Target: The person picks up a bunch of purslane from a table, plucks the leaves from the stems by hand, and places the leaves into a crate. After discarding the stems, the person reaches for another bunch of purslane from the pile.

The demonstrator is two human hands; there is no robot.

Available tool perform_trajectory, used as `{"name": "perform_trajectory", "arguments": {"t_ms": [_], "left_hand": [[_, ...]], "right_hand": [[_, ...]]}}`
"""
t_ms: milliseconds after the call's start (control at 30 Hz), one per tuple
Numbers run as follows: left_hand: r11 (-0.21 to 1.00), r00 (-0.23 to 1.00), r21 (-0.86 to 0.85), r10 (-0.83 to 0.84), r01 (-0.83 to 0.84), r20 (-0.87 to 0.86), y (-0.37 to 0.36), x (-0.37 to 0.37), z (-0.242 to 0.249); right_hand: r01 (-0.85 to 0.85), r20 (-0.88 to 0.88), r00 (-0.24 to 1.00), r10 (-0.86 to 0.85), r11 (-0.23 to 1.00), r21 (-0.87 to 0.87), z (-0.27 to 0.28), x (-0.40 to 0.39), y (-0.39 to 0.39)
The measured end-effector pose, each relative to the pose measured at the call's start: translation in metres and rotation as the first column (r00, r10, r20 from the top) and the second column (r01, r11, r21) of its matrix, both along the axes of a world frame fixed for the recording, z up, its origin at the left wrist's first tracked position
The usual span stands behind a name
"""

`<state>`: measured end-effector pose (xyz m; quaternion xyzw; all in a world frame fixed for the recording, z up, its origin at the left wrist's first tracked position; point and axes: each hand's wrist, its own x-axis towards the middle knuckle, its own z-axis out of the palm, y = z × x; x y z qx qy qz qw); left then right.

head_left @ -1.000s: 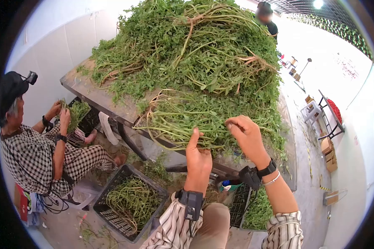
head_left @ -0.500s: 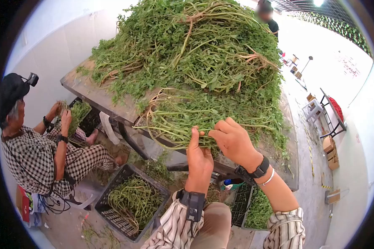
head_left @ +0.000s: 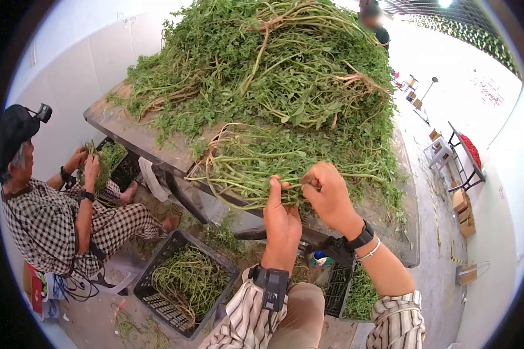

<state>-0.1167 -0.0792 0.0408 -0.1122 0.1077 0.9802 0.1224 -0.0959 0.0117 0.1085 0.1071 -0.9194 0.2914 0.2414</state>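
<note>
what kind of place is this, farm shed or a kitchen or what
Likely a produce sorting or packing room, not a kitchen. A big heap of leafy greens covers a worn table, black crates of stems stand on the concrete floor, and a seated co-worker also handles greens.

Left hand (head_left: 281, 218): raised, back toward the camera, thumb upright, fingers curled closed in a pinch.
Right hand (head_left: 329, 195): just beside the left hand, fingers folded into a closed pinch, knuckles up.
Left wrist: black strap with device, striped sleeve below.
Right wrist: black band, thin bracelet; forearm bare, striped sleeve rolled at elbow.
</note>
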Motion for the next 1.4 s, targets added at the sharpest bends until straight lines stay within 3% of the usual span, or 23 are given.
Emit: {"name": "perform_trajectory", "arguments": {"t_ms": [33, 100, 233, 300, 400, 467, 533, 567, 633, 667, 700, 733, 767, 800, 867, 900, 1033, 1100, 1233, 1400], "left_hand": [[1.0, 1.0, -0.019, -0.012, 0.012, 0.011, 0.0, -0.001, -0.001], [0.999, 0.999, -0.037, -0.022, 0.023, 0.024, 0.0, -0.001, -0.001], [1.0, 1.0, -0.02, -0.01, 0.011, 0.006, -0.002, -0.001, -0.001], [1.0, 0.999, -0.013, -0.007, 0.007, 0.033, -0.003, 0.0, -0.004], [1.0, 1.0, 0.001, 0.006, -0.006, 0.023, -0.001, 0.0, -0.002], [1.0, 0.999, -0.008, 0.006, -0.006, 0.035, -0.003, 0.002, 0.001], [1.0, 0.999, -0.015, 0.012, -0.011, 0.033, -0.002, 0.003, 0.0], [1.0, 0.999, -0.005, 0.017, -0.016, 0.033, -0.001, 0.001, -0.003], [1.0, 0.999, 0.003, 0.025, -0.025, 0.031, 0.0, 0.001, -0.004], [1.0, 0.999, -0.003, 0.031, -0.031, 0.034, 0.0, 0.001, -0.004], [0.999, 0.999, -0.009, 0.037, -0.037, 0.038, 0.0, 0.002, -0.004], [0.999, 0.999, -0.011, 0.039, -0.038, 0.036, 0.0, 0.002, -0.003], [0.999, 0.999, -0.016, 0.038, -0.038, 0.037, 0.0, 0.001, -0.003], [0.999, 0.999, -0.022, 0.037, -0.036, 0.039, 0.0, 0.001, -0.002], [0.999, 0.999, -0.016, 0.033, -0.033, 0.03, -0.001, 0.002, 0.001], [1.0, 0.999, -0.008, 0.03, -0.029, 0.025, -0.001, 0.002, 0.002], [1.0, 1.0, -0.005, -0.013, 0.013, -0.024, -0.006, 0.003, 0.002], [0.996, 0.998, -0.073, -0.042, 0.045, 0.054, -0.007, 0.001, 0.003], [0.992, 0.997, -0.119, -0.033, 0.042, 0.077, -0.006, -0.002, -0.001], [0.995, 0.998, -0.083, -0.061, 0.059, -0.016, -0.01, -0.002, 0.001]], "right_hand": [[-0.001, 0.004, 1.0, 0.001, 1.0, 0.002, -0.001, 0.0, 0.0], [0.054, 0.094, 0.995, -0.039, 0.985, -0.166, -0.002, -0.001, 0.0], [0.136, 0.154, 0.983, -0.098, 0.956, -0.261, 0.001, -0.005, 0.006], [0.165, 0.161, 0.983, -0.092, 0.828, -0.536, 0.012, -0.014, 0.029], [0.099, 0.151, 0.989, 0.007, 0.723, -0.683, 0.028, -0.012, 0.042], [0.05, 0.103, 0.994, 0.027, 0.73, -0.681, 0.028, -0.01, 0.041], [0.025, 0.09, 0.992, 0.089, 0.56, -0.828, 0.033, -0.005, 0.031], [0.025, 0.09, 0.992, 0.088, 0.561, -0.827, 0.032, -0.005, 0.034], [0.18, 0.309, 0.943, 0.127, 0.586, -0.79, 0.028, -0.007, 0.04], [0.175, 0.305, 0.943, 0.13, 0.586, -0.792, 0.026, -0.008, 0.038], [0.119, 0.261, 0.965, 0.03, 0.836, -0.536, 0.025, -0.01, 0.032], [0.086, 0.181, 0.982, -0.049, 0.975, -0.205, 0.024, -0.011, 0.025], [0.06, 0.114, 0.992, -0.049, 0.994, -0.09, 0.017, -0.013, 0.022], [0.059, 0.111, 0.993, -0.048, 0.994, -0.094, 0.017, -0.013, 0.016], [0.131, 0.137, 0.977, -0.164, 0.967, 0.219, 0.019, -0.013, 0.006], [0.139, 0.138, 0.974, -0.18, 0.954, 0.267, 0.016, -0.017, 0.005], [0.156, 0.122, 0.97, -0.209, 0.925, 0.346, 0.014, -0.025, 0.001], [0.052, -0.013, 0.999, -0.05, 0.986, 0.161, 0.012, -0.028, 0.002], [0.002, -0.173, 0.985, 0.017, 0.994, 0.11, 0.014, -0.017, -0.009], [-0.073, -0.088, 0.991, 0.105, 0.947, 0.312, 0.017, 0.001, -0.02]]}}
